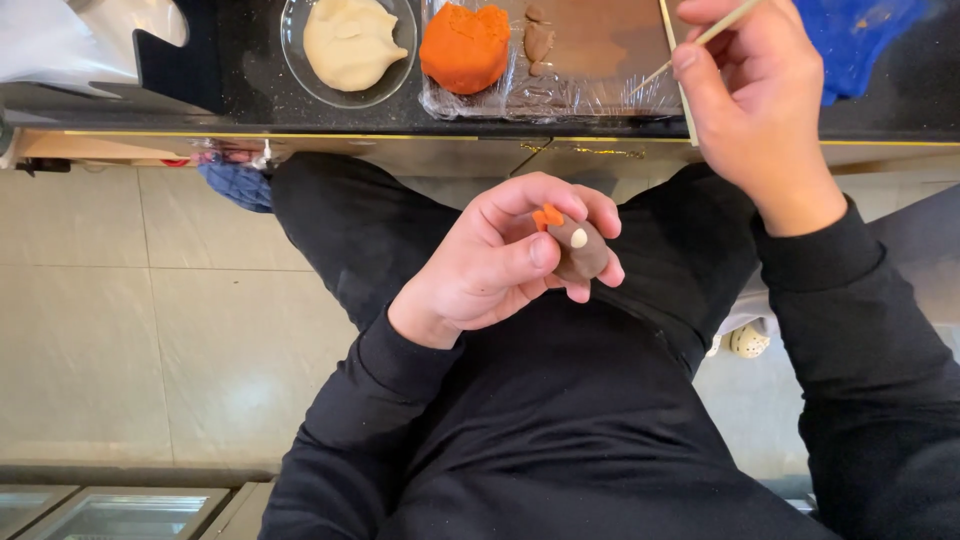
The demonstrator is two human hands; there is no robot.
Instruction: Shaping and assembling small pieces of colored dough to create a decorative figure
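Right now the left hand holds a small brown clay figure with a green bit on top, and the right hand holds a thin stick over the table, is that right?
Not quite. The head view shows the bit on top of the brown clay figure is orange, not green. The rest holds: the left hand grips the figure, and the right hand holds a thin stick over the table.

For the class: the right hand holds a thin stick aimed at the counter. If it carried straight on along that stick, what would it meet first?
Probably the brown clay under plastic wrap; the thin stick in the right hand points down-left toward it, though depth is unclear.
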